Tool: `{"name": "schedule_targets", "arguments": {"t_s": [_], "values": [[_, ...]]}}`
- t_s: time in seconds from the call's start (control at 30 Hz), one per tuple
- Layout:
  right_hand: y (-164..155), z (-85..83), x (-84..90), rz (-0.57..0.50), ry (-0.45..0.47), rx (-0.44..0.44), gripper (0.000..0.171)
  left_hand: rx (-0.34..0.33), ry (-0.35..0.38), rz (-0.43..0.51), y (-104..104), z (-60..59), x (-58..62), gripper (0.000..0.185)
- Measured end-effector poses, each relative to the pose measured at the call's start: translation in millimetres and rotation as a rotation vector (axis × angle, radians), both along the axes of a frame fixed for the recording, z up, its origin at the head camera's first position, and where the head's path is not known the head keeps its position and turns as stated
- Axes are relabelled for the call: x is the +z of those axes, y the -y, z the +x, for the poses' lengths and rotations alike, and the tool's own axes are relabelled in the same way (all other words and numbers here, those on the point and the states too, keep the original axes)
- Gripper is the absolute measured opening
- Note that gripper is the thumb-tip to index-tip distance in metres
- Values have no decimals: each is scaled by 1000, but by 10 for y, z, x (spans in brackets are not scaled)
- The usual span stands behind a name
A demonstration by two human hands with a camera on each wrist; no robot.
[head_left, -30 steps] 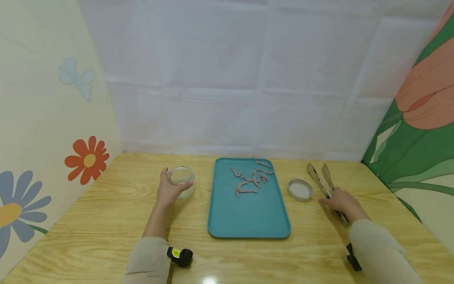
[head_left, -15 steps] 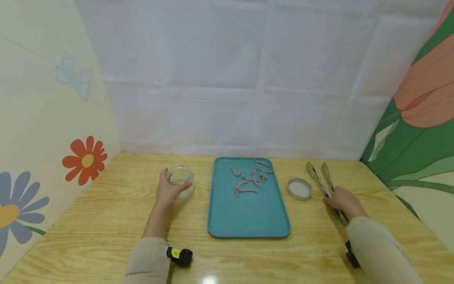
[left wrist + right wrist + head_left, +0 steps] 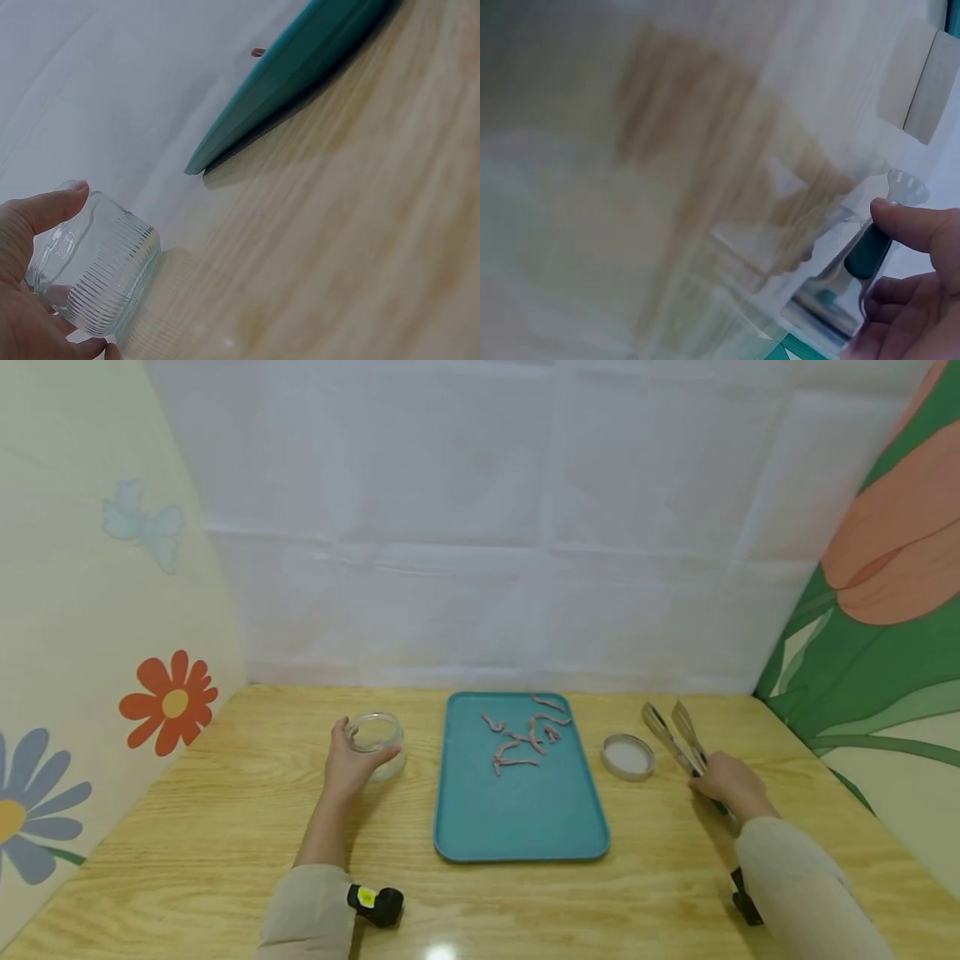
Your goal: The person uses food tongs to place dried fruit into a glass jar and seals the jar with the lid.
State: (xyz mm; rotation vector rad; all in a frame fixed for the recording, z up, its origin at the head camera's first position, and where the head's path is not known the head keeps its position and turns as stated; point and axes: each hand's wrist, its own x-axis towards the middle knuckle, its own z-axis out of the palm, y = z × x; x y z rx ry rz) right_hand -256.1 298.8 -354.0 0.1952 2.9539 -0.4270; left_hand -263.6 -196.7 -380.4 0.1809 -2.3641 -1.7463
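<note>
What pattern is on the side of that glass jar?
The jar has close-set parallel ridges, seen best in the left wrist view.

A bare strip of surface (image 3: pixel 416 814) runs between the glass jar (image 3: pixel 375 731) at centre left and the blue tray (image 3: pixel 517 818) — room to pass there. At centre right, the shallow round lid (image 3: pixel 628 757) stands in the lane between the blue tray and the tongs (image 3: pixel 673 739) — across the upper frame, a white sheet (image 3: pixel 405 610) closes the back.
</note>
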Motion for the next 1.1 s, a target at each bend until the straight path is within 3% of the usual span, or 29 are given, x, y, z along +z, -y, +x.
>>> {"name": "schedule_targets", "arguments": {"t_s": [0.53, 0.93, 1.1], "values": [[-57, 82, 137, -49, -80, -75, 29, 0, 4, -18, 7, -2, 6, 101], [43, 45, 294, -41, -220, -36, 31, -7, 9, -34, 15, -4, 12, 99], [185, 56, 406, -49, -251, 27, 31, -4, 15, -46, 11, -8, 17, 99]]}}
